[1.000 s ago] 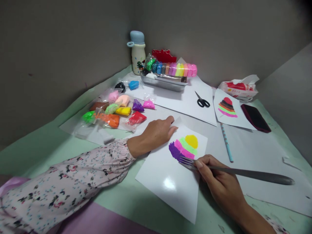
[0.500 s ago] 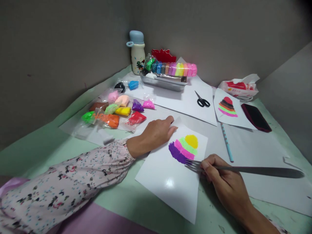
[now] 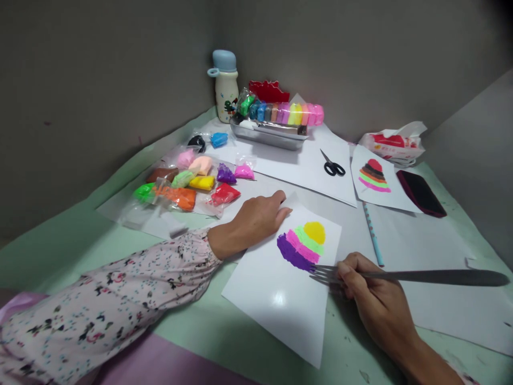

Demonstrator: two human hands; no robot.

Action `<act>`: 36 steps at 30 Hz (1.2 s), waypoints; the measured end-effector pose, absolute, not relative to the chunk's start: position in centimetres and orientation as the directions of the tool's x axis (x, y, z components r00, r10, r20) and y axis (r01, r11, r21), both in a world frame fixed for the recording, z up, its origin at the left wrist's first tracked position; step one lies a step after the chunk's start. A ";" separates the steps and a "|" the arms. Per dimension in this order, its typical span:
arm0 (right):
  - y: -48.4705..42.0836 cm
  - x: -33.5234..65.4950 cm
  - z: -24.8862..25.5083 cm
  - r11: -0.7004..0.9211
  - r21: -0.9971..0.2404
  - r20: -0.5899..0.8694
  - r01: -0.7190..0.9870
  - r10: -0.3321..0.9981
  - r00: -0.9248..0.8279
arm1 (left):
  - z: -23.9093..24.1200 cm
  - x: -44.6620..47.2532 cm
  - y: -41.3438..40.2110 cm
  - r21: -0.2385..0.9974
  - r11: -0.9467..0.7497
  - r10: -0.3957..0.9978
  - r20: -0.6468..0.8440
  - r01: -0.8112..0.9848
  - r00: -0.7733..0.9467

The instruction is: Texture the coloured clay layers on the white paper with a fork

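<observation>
My left hand (image 3: 256, 219) lies on the upper left corner of a white sheet (image 3: 280, 299), fingers curled against the paper and holding it down. On the sheet is a striped clay shape (image 3: 302, 240) in purple, pink, green and yellow. My right hand (image 3: 372, 299) is closed on a metal fork (image 3: 420, 276), gripped close to its tines. The tines touch the lower right edge of the purple band.
Several small bags of coloured clay (image 3: 188, 179) lie at the left. A metal tray (image 3: 272, 133) with a clay row and a bottle (image 3: 225, 85) stand at the back. Scissors (image 3: 332, 164), a second clay picture (image 3: 373, 176), a pencil (image 3: 372, 235), tissues (image 3: 395, 143) and a dark case (image 3: 420, 193) are at the right.
My right hand has drawn the fork to the right and slightly down, from over the purple band to its lower right edge. The left hand has stayed put.
</observation>
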State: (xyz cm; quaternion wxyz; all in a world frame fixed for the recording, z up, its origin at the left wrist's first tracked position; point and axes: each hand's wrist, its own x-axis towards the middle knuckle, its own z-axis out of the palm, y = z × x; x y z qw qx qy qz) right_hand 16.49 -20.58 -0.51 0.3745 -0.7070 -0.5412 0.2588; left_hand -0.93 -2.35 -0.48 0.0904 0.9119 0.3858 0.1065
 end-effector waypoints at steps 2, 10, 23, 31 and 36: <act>-20.6 16.5 -0.5 -0.108 -0.819 0.064 0.564 0.959 0.276 | -0.4 -0.9 -2.4 0.242 -0.680 0.729 0.113 0.692 0.675; -19.8 15.5 0.1 -0.057 -0.821 0.054 0.569 0.983 0.177 | -0.1 -0.6 -2.4 0.236 -0.687 0.723 0.128 0.687 0.679; -19.3 14.9 0.2 -0.074 -0.830 0.007 0.553 0.990 0.142 | 0.3 -0.4 -2.9 0.245 -0.694 0.714 0.114 0.677 0.691; -19.8 15.4 -0.1 -0.096 -0.843 -0.012 0.529 0.987 0.161 | 0.3 -0.5 -2.9 0.242 -0.696 0.713 0.122 0.676 0.691; -20.2 15.7 -0.2 -0.075 -0.849 0.015 0.523 0.986 0.166 | 0.1 -0.5 -2.8 0.242 -0.699 0.710 0.127 0.672 0.693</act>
